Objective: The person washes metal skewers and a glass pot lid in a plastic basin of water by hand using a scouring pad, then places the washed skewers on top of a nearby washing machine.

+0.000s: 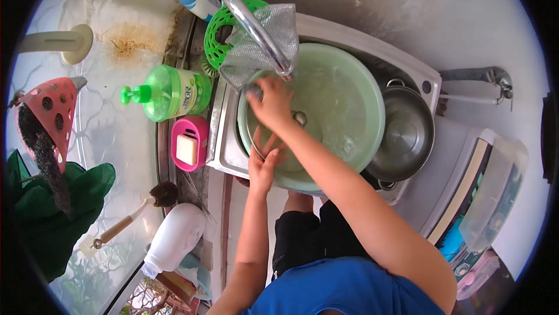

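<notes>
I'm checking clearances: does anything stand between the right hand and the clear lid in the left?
Only the grey scrubber that the right hand holds; nothing else visible does. The clear lid is in the left hand. The faucet ends just beyond the right hand, not between them.

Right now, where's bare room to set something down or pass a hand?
Pass: green basin, between the right forearm and its right rim. Set down: maybe inside the steel pot right of it; the sink's back rim is narrow. Crowded: basin's left side (left hand, right hand); left of sink (green pump bottle, pink soap dish, green basket).
</notes>
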{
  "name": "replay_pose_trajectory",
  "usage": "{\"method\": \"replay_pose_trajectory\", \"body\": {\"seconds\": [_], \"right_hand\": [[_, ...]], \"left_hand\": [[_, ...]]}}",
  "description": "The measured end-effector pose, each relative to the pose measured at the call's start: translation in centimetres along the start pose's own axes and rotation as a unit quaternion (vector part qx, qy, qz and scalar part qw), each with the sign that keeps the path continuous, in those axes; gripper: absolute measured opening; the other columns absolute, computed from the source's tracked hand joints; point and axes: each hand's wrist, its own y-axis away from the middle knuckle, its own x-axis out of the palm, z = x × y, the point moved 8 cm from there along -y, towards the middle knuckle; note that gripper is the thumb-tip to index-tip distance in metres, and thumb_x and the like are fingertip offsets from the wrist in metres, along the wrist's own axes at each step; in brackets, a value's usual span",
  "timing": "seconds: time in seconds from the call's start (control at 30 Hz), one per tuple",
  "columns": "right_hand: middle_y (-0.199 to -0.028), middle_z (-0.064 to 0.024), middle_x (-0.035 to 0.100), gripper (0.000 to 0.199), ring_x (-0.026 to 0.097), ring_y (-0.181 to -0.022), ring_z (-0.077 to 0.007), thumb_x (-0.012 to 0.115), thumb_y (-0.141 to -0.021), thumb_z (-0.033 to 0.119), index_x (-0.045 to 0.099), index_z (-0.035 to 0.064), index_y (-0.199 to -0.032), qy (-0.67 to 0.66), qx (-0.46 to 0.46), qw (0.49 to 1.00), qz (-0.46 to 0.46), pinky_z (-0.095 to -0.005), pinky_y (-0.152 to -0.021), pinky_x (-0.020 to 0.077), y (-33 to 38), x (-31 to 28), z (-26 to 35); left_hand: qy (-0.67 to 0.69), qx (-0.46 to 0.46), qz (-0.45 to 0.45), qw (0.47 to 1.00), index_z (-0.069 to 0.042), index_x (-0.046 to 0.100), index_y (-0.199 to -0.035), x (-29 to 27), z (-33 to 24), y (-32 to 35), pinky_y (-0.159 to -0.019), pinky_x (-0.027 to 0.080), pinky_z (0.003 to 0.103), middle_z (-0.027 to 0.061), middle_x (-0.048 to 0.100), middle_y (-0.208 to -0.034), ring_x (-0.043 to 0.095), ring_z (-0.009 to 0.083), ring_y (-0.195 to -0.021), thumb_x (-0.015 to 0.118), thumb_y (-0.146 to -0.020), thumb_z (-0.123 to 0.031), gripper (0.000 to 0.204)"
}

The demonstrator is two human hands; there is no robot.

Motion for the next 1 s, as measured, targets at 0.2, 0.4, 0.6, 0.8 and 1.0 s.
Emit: {"method": "replay_pose_trajectory", "body": {"seconds": [0.2,0.4,0.6,0.8,1.0], "right_hand": [[-0.132,-0.0198,0.045,0.036,0.040,-0.124,-0.0416,0.071,-0.074,0.019,0.056,0.0073,-0.106,0.024,-0.140,0.990,0.000,-0.0514,-0.101,0.0325,9.2,-0.7,4.8],[-0.105,-0.0170,0.056,0.027,0.053,-0.094,-0.0391,0.067,-0.078,0.015,0.055,0.0079,-0.102,0.117,0.062,0.990,-0.045,-0.0467,-0.076,0.0429,-3.1,-1.0,-5.5],[-0.114,-0.0121,0.052,0.030,0.049,-0.106,-0.0334,0.071,-0.073,0.018,0.058,0.0123,-0.100,0.026,-0.120,0.992,0.015,-0.0506,-0.083,0.0368,9.2,-2.0,5.1],[-0.113,-0.0117,0.051,0.030,0.048,-0.108,-0.0326,0.071,-0.073,0.021,0.058,0.0121,-0.099,0.084,0.054,0.995,-0.007,-0.0518,-0.086,0.0351,-1.7,-1.0,-3.5],[-0.116,-0.0118,0.051,0.035,0.049,-0.107,-0.0335,0.073,-0.072,0.024,0.057,0.0119,-0.101,0.087,-0.126,0.988,-0.030,-0.0521,-0.085,0.0355,8.9,-2.4,5.5]], "left_hand": [[-0.191,0.125,-0.032,0.973,0.006,0.025,-0.136,-4.1,0.4,0.9,-0.098,0.041,0.036,0.0186,0.051,-0.126,0.052,0.0247,-0.116,0.049,-0.085,-0.002,0.058],[-0.055,0.065,0.056,0.995,0.004,0.020,-0.137,0.6,0.6,0.1,-0.082,0.053,0.037,0.0248,0.042,-0.135,0.056,0.0292,-0.111,0.055,-0.093,-0.015,0.059],[-0.228,0.133,0.032,0.964,0.005,0.024,-0.136,-4.4,1.9,1.1,-0.095,0.044,0.039,0.0228,0.045,-0.132,0.051,0.0294,-0.118,0.051,-0.089,-0.007,0.055],[-0.090,0.075,0.077,0.990,0.004,0.019,-0.134,0.2,1.0,-0.1,-0.082,0.053,0.033,0.0222,0.047,-0.132,0.056,0.0283,-0.113,0.046,-0.096,-0.008,0.048],[-0.305,0.151,0.053,0.939,0.005,0.022,-0.135,-2.9,0.3,0.9,-0.091,0.044,0.032,0.0182,0.054,-0.120,0.055,0.0222,-0.111,0.052,-0.092,-0.014,0.056]]}}
